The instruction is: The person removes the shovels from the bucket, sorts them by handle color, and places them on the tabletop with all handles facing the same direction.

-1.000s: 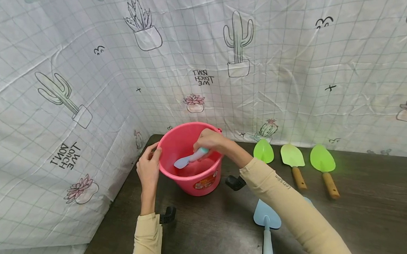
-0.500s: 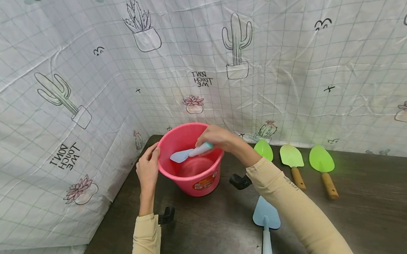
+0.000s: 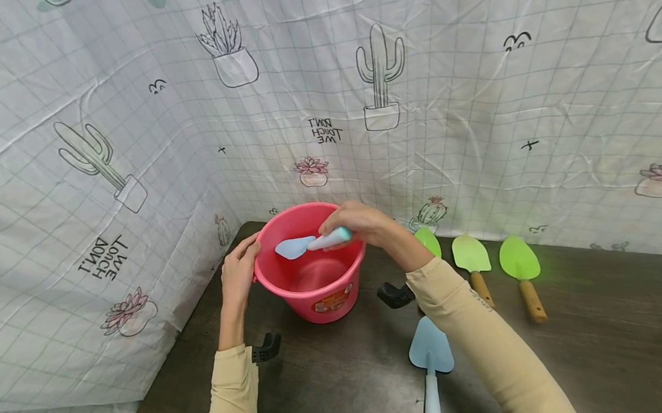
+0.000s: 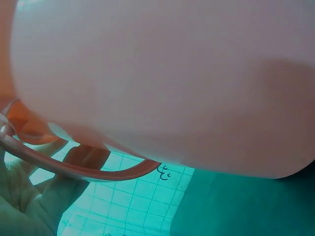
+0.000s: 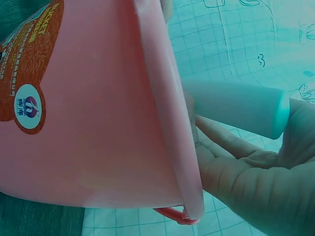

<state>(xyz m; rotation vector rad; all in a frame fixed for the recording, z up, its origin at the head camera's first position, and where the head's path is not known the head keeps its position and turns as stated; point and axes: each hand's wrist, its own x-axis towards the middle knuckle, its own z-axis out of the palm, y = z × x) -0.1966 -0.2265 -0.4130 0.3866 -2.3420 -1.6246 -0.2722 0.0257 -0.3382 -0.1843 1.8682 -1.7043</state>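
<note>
A pink bucket (image 3: pixel 303 298) stands upright at the back left of the dark table, an orange label on its side. My left hand (image 3: pixel 240 267) grips its left rim; in the left wrist view the fingers (image 4: pixel 74 182) lie by the bucket's curved red handle (image 4: pixel 113 175). Over the bucket's mouth, my right hand (image 3: pixel 358 223) holds a small trowel by its whitish, teal-ended handle (image 3: pixel 329 238). The trowel's pale blue blade (image 3: pixel 294 247) points left, inside the rim. In the right wrist view that handle (image 5: pixel 236 105) crosses behind the rim, and the blade is hidden.
Green-bladed trowels (image 3: pixel 471 254) (image 3: pixel 520 260) with wooden handles lie right of the bucket, another green blade (image 3: pixel 429 240) partly behind my right arm. A larger blue trowel (image 3: pixel 432 349) lies at the front. Patterned cloth (image 3: pixel 454 113) hangs behind the table and on its left.
The trowel has swung up from pointing down into the bucket to nearly level, its blade shifting left and up. My right hand has moved slightly right. My left hand stays on the rim.
</note>
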